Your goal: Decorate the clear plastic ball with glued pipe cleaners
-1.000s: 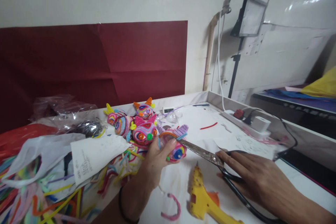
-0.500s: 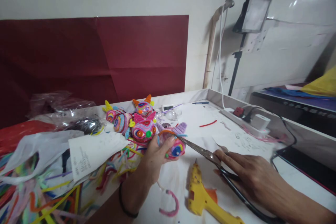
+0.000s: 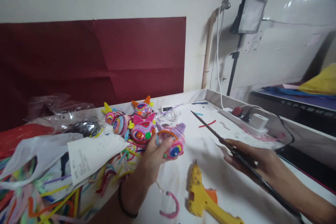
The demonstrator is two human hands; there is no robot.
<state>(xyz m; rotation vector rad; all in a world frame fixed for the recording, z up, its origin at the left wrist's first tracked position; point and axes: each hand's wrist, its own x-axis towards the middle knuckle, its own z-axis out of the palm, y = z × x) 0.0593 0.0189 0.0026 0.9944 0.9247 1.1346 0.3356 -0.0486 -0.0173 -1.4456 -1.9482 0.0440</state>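
Note:
In my left hand (image 3: 153,159) is a round pipe-cleaner animal head (image 3: 175,147), gripped between thumb and fingers. It has purple ears, a blue-centred eye and an orange strip along its open side, where part of a clear shell shows. My right hand (image 3: 252,164) is closed on a pair of scissors (image 3: 215,133), seen edge-on, with the blades pointing up and left, apart from the head. A short blue piece of pipe cleaner (image 3: 198,114) lies on the table beyond the blade tips. Below the hands rests a yellow glue gun (image 3: 201,196), beside a curved pink pipe cleaner (image 3: 173,204).
Several finished colourful heads (image 3: 143,131) are grouped behind my left hand. Loose pipe cleaners (image 3: 60,203), a white bag (image 3: 34,148) and a paper sheet (image 3: 91,155) cover the left side. A power strip (image 3: 244,122) runs along the right rim.
The scissors have drawn back to the right from the head and turned edge-on. The blue tip that stuck out by the blades now lies on the table. My left hand stays nearly still.

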